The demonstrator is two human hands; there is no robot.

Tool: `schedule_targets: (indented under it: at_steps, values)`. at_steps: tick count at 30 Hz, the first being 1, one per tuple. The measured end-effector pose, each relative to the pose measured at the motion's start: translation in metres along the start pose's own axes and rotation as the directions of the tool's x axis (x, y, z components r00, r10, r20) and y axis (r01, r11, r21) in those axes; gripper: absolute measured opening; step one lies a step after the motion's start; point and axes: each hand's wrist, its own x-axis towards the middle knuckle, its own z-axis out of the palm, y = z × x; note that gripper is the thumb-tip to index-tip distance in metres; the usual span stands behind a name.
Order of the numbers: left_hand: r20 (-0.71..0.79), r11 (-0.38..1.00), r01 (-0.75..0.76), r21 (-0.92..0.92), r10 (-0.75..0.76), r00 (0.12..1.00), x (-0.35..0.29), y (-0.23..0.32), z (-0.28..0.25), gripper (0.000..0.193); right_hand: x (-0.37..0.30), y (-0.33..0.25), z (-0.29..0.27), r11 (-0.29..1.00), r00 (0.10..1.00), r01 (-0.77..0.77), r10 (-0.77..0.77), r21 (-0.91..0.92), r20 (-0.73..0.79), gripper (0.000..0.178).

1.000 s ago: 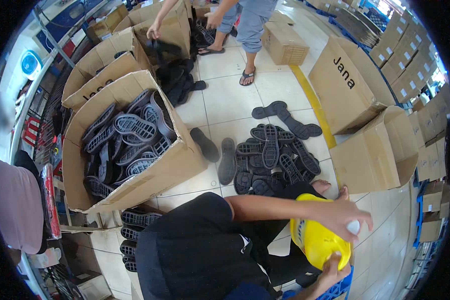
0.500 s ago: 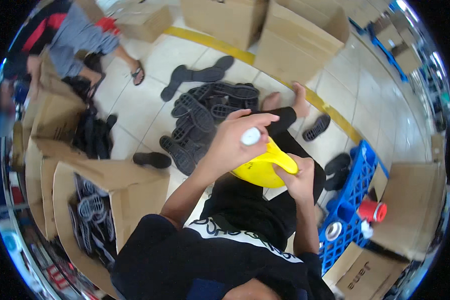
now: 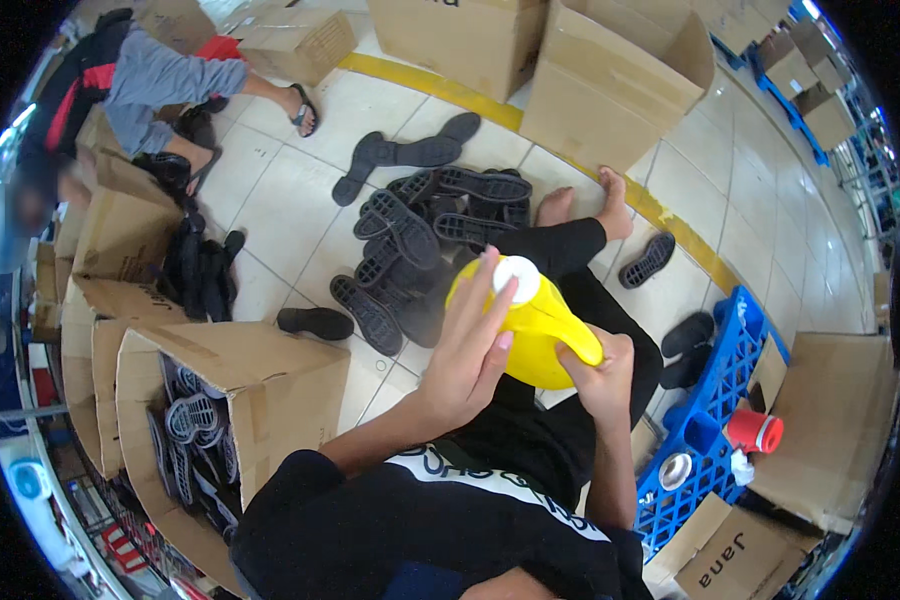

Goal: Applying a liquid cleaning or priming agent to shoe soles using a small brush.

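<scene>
A yellow plastic jug (image 3: pixel 535 335) with a white cap (image 3: pixel 517 274) is held over my lap, above my black trousers. My left hand (image 3: pixel 468 348) lies against the jug's left side, with its fingers reaching up around the cap. My right hand (image 3: pixel 598 372) grips the jug's handle end from the right. Just beyond the jug, a pile of black shoe soles (image 3: pixel 420 225) lies on the tiled floor, close to my bare feet (image 3: pixel 610 200).
An open cardboard box (image 3: pixel 270 385) holding several soles stands at my left. A blue plastic crate (image 3: pixel 715 440) with a red-capped container (image 3: pixel 755 430) is at my right. More cardboard boxes (image 3: pixel 610 80) stand beyond. Another person (image 3: pixel 160 75) sits at the far left.
My head has turned, so the whole scene has swung round. The jug stays in both hands, with my left hand on the white cap throughout.
</scene>
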Motion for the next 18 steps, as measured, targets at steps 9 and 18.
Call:
schedule_targets:
  at_steps: [9,18]
  values:
    - [0.141,0.980,0.119,-0.162,-0.097,0.985,0.048,-0.024,-0.027,0.078,-0.002,-0.008,0.009,0.994,0.992,0.088,-0.083,-0.060,0.093,0.012]
    - [0.241,0.983,0.051,-0.176,-0.007,0.970,0.040,-0.016,-0.020,0.066,-0.011,0.002,-0.002,1.000,0.999,-0.022,0.022,-0.001,0.029,0.013]
